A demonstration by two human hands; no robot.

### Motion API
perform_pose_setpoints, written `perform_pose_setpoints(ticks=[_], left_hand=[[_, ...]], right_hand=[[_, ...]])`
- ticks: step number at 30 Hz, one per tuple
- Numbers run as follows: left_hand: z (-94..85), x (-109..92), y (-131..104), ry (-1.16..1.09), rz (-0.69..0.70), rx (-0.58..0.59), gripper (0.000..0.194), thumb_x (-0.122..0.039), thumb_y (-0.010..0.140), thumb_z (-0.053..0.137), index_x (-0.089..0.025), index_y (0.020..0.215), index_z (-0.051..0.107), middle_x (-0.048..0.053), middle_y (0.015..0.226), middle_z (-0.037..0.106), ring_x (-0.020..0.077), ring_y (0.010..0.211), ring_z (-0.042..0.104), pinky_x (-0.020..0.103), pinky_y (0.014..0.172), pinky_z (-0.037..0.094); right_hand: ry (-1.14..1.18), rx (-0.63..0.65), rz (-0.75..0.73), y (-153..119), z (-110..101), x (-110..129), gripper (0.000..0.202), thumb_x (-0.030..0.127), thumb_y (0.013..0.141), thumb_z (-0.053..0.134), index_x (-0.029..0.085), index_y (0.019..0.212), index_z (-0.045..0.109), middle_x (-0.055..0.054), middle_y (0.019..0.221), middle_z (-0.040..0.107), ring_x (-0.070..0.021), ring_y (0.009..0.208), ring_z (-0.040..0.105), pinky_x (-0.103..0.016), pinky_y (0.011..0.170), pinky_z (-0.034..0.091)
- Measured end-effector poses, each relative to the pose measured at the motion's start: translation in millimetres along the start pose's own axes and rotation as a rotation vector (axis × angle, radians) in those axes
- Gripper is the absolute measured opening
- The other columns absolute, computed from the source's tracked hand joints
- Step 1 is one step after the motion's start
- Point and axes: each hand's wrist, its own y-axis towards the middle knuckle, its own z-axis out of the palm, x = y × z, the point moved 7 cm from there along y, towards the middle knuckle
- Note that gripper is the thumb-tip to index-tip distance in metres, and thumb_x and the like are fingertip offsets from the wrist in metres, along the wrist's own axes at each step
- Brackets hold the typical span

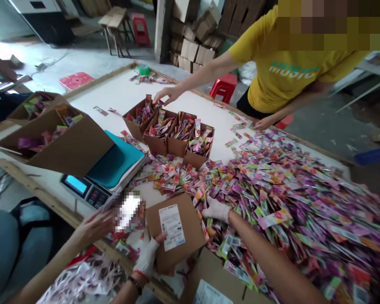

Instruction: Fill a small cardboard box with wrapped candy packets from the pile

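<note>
Left hand [147,256] fingers grip the flat cardboard box [175,230] edge; right hand [215,210] fingers spread on glossy packets [291,202] beside the box.

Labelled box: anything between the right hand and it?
Nothing visible. The left hand grips the near edge of the labelled box. The right hand rests on the packet pile just right of the box, with only loose packets between.

brown box [177,230], teal scale pad [115,162], multicoloured packets [288,202]
</note>
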Motion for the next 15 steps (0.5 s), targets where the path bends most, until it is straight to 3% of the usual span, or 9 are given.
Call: perform_pose_setpoints(ticks=[1, 3, 5, 7, 9, 11, 13, 15], left_hand=[[-5.6, 5, 1, -0.003, 0.003, -0.010, 0.073, -0.027, 0.060, 0.084, -0.021, 0.124, 0.049, 0.010, 0.100, 0.071, 0.0274, 0.090, 0.070, 0.042, 0.079, 0.059], [-14.9, 14, 2, -0.001, -0.001, -0.027, 0.072, -0.028, 0.062, 0.084, -0.021, 0.124, 0.049, 0.010, 0.102, 0.070, 0.0279, 0.091, 0.070, 0.042, 0.078, 0.059], [-19.0, 19, 4, -0.006, 0.003, -0.032, 0.072, -0.029, 0.061, 0.083, -0.023, 0.124, 0.048, 0.009, 0.106, 0.069, 0.0288, 0.094, 0.069, 0.042, 0.077, 0.060], [-17.8, 20, 5, -0.016, 0.027, -0.030, 0.074, -0.030, 0.059, 0.084, -0.023, 0.123, 0.048, 0.010, 0.110, 0.068, 0.0295, 0.098, 0.068, 0.041, 0.078, 0.059], [-13.7, 21, 5, -0.023, 0.034, -0.030, 0.073, -0.031, 0.059, 0.084, -0.023, 0.122, 0.048, 0.010, 0.111, 0.067, 0.0294, 0.099, 0.067, 0.040, 0.079, 0.059], [-10.3, 25, 5, -0.019, 0.029, -0.045, 0.069, -0.033, 0.063, 0.081, -0.024, 0.123, 0.047, 0.009, 0.113, 0.066, 0.0286, 0.099, 0.067, 0.040, 0.078, 0.059], [-9.2, 30, 4, 0.000, 0.026, -0.069, 0.067, -0.037, 0.068, 0.076, -0.026, 0.125, 0.044, 0.009, 0.115, 0.065, 0.0279, 0.099, 0.067, 0.040, 0.078, 0.058], [-10.2, 38, 4, 0.091, 0.002, -0.076, 0.065, -0.046, 0.073, 0.069, -0.027, 0.128, 0.041, 0.010, 0.116, 0.065, 0.0275, 0.099, 0.067, 0.039, 0.076, 0.058]], right_hand=[[0.042, 0.014, -0.063, 4, -7, 7, 0.056, 0.030, 0.075, 0.064, 0.018, 0.127, 0.047, -0.002, 0.093, 0.065, -0.0147, 0.083, 0.059, -0.025, 0.076, 0.048], [0.020, -0.088, -0.128, 23, -38, 14, 0.057, 0.038, 0.080, 0.057, 0.018, 0.131, 0.044, -0.008, 0.109, 0.062, -0.0182, 0.097, 0.058, -0.030, 0.086, 0.047], [-0.164, -0.275, -0.068, 48, -71, 11, 0.060, 0.045, 0.081, 0.055, 0.016, 0.132, 0.044, -0.015, 0.127, 0.051, -0.0254, 0.115, 0.050, -0.036, 0.097, 0.041], [-0.348, -0.319, 0.059, 71, -84, 2, 0.064, 0.049, 0.079, 0.056, 0.016, 0.134, 0.044, -0.019, 0.139, 0.040, -0.0328, 0.125, 0.042, -0.042, 0.101, 0.037], [-0.410, -0.261, 0.158, 82, -75, -8, 0.066, 0.051, 0.079, 0.053, 0.020, 0.135, 0.043, -0.019, 0.144, 0.033, -0.0375, 0.126, 0.040, -0.049, 0.101, 0.035], [-0.391, -0.188, 0.168, 77, -52, -10, 0.061, 0.052, 0.079, 0.051, 0.020, 0.132, 0.048, -0.019, 0.144, 0.033, -0.0386, 0.125, 0.041, -0.051, 0.101, 0.033], [-0.341, -0.105, 0.106, 61, -25, -4, 0.052, 0.049, 0.081, 0.050, 0.019, 0.123, 0.055, -0.018, 0.136, 0.044, -0.0341, 0.120, 0.046, -0.045, 0.100, 0.034], [-0.271, 0.001, 0.047, 42, 0, 5, 0.038, 0.042, 0.084, 0.048, 0.019, 0.111, 0.062, -0.013, 0.114, 0.060, -0.0255, 0.106, 0.056, -0.035, 0.092, 0.040]])
